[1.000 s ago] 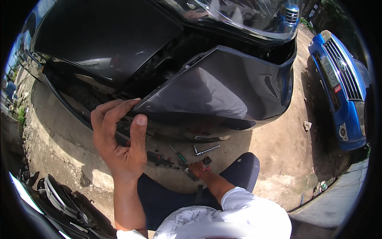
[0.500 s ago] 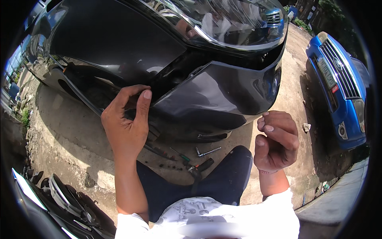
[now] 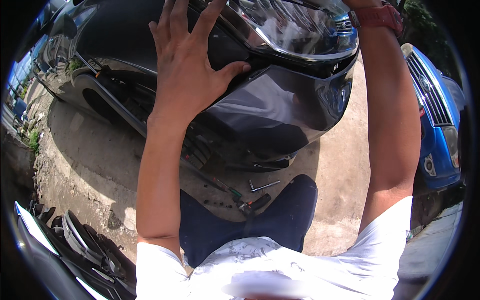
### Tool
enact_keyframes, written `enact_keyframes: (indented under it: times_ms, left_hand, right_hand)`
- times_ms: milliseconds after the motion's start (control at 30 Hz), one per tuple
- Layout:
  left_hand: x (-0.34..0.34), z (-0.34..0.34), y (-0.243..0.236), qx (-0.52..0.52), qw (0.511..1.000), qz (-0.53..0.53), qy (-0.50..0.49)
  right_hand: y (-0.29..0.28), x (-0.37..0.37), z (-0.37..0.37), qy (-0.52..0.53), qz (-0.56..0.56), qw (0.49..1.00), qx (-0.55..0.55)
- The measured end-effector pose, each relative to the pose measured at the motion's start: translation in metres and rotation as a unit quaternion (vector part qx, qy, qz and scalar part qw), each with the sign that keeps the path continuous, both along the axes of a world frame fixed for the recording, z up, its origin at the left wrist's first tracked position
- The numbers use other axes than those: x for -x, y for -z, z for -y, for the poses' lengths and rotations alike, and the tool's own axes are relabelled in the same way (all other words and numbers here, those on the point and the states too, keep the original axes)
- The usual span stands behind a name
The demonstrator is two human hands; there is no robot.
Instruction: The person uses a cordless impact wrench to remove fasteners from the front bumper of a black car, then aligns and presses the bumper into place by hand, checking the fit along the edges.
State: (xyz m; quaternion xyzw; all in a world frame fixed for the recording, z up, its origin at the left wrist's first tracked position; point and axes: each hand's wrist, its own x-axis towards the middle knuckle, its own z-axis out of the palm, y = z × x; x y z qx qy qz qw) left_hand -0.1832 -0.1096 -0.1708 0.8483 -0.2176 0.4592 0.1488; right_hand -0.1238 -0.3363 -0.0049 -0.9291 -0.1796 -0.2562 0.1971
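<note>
My left hand is spread open against the dark car front, beside the inner edge of the clear headlight. Its fingers reach up over the dark fender panel, while the thumb points toward the gap above the loose-looking bumper corner. Far up at the right, my right hand is at the headlight's outer side. Only its base shows, below a red wristwatch; the fingers are cut off by the picture's upper rim.
Between my knees on the concrete lie a socket wrench, a green-handled screwdriver, a power tool and several small dark pieces. A blue vehicle stands at the right. Dark car parts are at the lower left.
Both arms have stretched up and forward. The left hand has gone from a curled pose at the bumper gap to spread fingers by the headlight; the right has risen from beside the bumper corner.
</note>
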Motion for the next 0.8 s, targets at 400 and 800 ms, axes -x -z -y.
enact_keyframes:
  times_ms: [400, 800]
  left_hand:
    - [-0.019, -0.011, 0.016, -0.002, 0.996, 0.033, 0.078]
    - [-0.016, -0.013, 0.012, -0.032, 0.998, -0.027, 0.042]
  right_hand:
    - [0.156, 0.101, 0.01, -0.072, 0.25, 0.956, 0.134]
    - [0.208, 0.113, 0.026, -0.029, 0.177, 0.967, -0.179]
